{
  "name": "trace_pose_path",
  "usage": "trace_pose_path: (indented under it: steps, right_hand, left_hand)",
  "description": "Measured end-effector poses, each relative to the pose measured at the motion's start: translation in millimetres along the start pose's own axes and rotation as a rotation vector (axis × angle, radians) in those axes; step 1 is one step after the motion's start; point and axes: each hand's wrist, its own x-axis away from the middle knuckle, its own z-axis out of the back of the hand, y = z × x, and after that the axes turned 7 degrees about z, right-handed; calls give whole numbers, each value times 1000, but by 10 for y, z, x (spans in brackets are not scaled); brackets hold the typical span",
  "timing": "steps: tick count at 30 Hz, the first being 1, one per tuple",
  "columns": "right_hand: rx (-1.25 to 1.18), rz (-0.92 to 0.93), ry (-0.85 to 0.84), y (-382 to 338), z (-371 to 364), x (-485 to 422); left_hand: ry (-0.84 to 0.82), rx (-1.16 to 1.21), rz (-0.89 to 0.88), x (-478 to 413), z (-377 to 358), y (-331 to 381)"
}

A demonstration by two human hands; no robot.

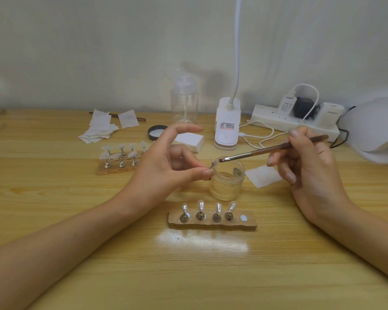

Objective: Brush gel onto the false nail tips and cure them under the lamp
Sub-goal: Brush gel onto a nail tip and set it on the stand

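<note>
Now | my left hand (164, 162) pinches the nail tip (212, 163) by its holder, above the gel jar's (227, 182) left rim | my right hand (309, 162) grips the brush (273, 149), bristles beside the tip | I judge the tip light, thin and slick, so I hold the holder only.

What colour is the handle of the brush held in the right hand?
Dark brown. It shows in the head view, the only one: the brush held in the right hand.

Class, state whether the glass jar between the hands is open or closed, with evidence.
Open. The jar has no lid on its rim; the brush tip is at its mouth. A black lid lies farther back.
</note>
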Motion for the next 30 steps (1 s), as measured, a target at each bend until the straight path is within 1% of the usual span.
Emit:
trace_pose_path:
  steps: [3, 7, 10, 15, 21, 26, 30]
  right_hand:
    - [17, -7, -41, -7, -35, 2]
    - [47, -41, 15, 12, -20, -3]
    - [21, -22, 34, 7, 6, -2]
    - [19, 16, -46, -9, -37, 8]
    - [27, -10, 30, 12, 18, 4]
    - [2, 43, -52, -5, -27, 10]
    - [33, -3, -1, 2, -19, 16]
  left_hand:
    - [-3, 1, 3, -2, 3, 2]
    - [-10, 13, 10, -1, 0, 8]
    - [-4, 4, 11, -1, -1, 10]
    - [-3, 2, 25, 0, -6, 17]
    - [-6, 10, 27, 3, -4, 24]
    - [-11, 10, 27, 4, -2, 26]
    - [-11, 4, 27, -1, -3, 25]
